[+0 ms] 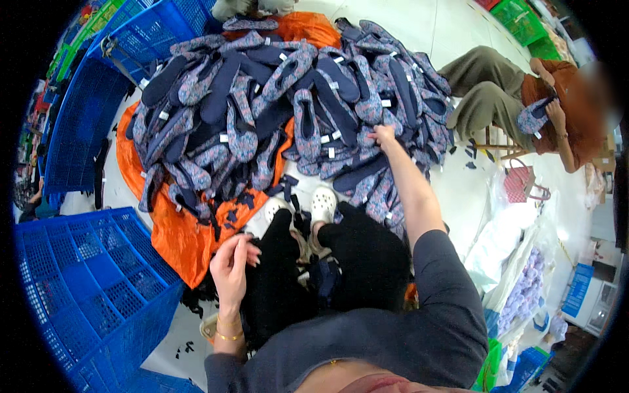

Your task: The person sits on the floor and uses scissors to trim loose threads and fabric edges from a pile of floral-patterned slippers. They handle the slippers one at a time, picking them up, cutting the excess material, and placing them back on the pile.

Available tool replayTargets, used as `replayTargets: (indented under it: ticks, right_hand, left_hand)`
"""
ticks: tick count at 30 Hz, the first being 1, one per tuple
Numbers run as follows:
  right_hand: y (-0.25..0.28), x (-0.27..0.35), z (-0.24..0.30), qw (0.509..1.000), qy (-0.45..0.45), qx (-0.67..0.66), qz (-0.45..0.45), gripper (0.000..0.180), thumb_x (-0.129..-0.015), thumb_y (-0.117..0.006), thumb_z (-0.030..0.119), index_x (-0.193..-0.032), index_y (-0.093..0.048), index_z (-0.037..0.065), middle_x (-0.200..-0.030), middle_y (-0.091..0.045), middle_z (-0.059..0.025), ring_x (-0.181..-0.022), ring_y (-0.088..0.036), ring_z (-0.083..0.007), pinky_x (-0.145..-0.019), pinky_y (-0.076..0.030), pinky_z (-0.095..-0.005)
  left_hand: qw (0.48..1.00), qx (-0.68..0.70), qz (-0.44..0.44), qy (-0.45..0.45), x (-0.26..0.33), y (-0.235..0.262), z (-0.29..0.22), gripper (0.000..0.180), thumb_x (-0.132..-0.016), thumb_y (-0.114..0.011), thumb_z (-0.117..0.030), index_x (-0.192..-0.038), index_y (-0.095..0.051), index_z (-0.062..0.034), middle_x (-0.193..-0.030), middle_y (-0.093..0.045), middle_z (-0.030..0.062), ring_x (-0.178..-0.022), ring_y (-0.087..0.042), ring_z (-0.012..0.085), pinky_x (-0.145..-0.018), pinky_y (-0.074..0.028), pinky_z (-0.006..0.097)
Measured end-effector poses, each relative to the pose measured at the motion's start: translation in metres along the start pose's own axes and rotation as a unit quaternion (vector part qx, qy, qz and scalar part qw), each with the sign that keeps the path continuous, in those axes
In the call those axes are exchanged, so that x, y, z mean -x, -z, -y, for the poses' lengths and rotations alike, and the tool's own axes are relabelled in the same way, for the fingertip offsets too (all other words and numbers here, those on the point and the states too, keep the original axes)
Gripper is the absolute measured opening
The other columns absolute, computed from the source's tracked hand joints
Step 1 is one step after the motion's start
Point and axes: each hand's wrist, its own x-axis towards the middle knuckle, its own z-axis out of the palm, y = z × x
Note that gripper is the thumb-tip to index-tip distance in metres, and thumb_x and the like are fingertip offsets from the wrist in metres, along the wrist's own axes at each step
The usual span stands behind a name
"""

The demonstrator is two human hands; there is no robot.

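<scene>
A large pile of dark blue and floral-patterned slippers [288,98] lies on an orange sheet [177,236] on the floor in front of me. My right hand [383,136] is stretched out onto the right side of the pile, fingers down on a slipper; whether it grips one I cannot tell. My left hand [230,262] is held near my left knee with fingers curled around a small dark scrap. My legs in black trousers and white clogs [321,206] point toward the pile.
A blue plastic crate [85,288] stands at my left, and more blue crates [98,85] lie behind the pile. Another person [524,105] sits on a stool at the right, holding a slipper. A pink basket [521,183] and clear bags stand at the right.
</scene>
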Motion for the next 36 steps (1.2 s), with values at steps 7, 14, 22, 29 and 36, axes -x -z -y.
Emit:
replayTargets:
  ticks: [7, 14, 22, 29, 36]
  right_hand:
    - [-0.035, -0.012, 0.013, 0.99, 0.03, -0.101, -0.095, 0.026, -0.082, -0.074, 0.012, -0.098, -0.056, 0.003, -0.072, -0.061, -0.0034, -0.049, -0.055, -0.0112, -0.036, -0.027, -0.023]
    - [0.001, 0.123, 0.04, 0.963, 0.205, -0.173, 0.037, 0.028, -0.078, -0.079, 0.01, -0.082, -0.051, 0.01, -0.065, -0.053, 0.0034, -0.046, -0.045, -0.0065, -0.041, -0.032, -0.0225]
    - [0.01, 0.397, 0.062, 0.946, 0.269, -0.098, 0.151, 0.028, -0.084, -0.073, 0.007, -0.105, -0.056, 0.003, -0.073, -0.058, 0.0016, -0.048, -0.045, -0.0035, -0.043, -0.033, -0.0187]
    - [0.002, 0.503, 0.016, 0.917, 0.349, 0.105, 0.165, 0.039, -0.081, -0.079, 0.018, -0.111, -0.059, 0.001, -0.077, -0.053, 0.006, -0.063, -0.043, -0.0021, -0.056, -0.036, -0.0187]
    - [0.016, 0.526, 0.011, 0.82, 0.529, 0.185, 0.115, 0.034, -0.092, -0.065, 0.012, -0.123, -0.057, 0.0, -0.103, -0.061, -0.0052, -0.088, -0.058, -0.0112, -0.076, -0.046, -0.0235]
  left_hand:
    - [0.999, 0.022, -0.048, 0.01, -0.007, 0.003, 0.002, 0.018, -0.1, -0.05, -0.008, -0.105, -0.061, 0.005, -0.08, -0.064, 0.0068, -0.067, -0.059, 0.009, -0.062, -0.049, 0.021]
    - [0.999, 0.037, 0.011, -0.035, -0.006, 0.002, 0.006, 0.018, -0.099, -0.051, -0.007, -0.11, -0.062, 0.0035, -0.091, -0.062, 0.0047, -0.076, -0.057, 0.008, -0.071, -0.048, 0.022]
    - [0.948, -0.06, 0.102, -0.296, 0.007, -0.051, -0.048, 0.037, -0.087, -0.064, -0.004, -0.123, -0.06, -0.0004, -0.134, -0.053, 0.013, -0.115, -0.055, 0.024, -0.082, -0.05, 0.028]
    - [0.949, 0.232, 0.194, -0.09, 0.053, -0.071, -0.027, 0.026, -0.092, -0.065, -0.009, -0.115, -0.059, 0.001, -0.107, -0.064, 0.0051, -0.097, -0.06, 0.0116, -0.084, -0.05, 0.026]
    - [0.948, 0.267, 0.149, -0.089, 0.082, -0.054, -0.01, 0.027, -0.092, -0.065, -0.007, -0.116, -0.058, 0.0008, -0.109, -0.065, 0.0047, -0.097, -0.061, 0.011, -0.088, -0.049, 0.027]
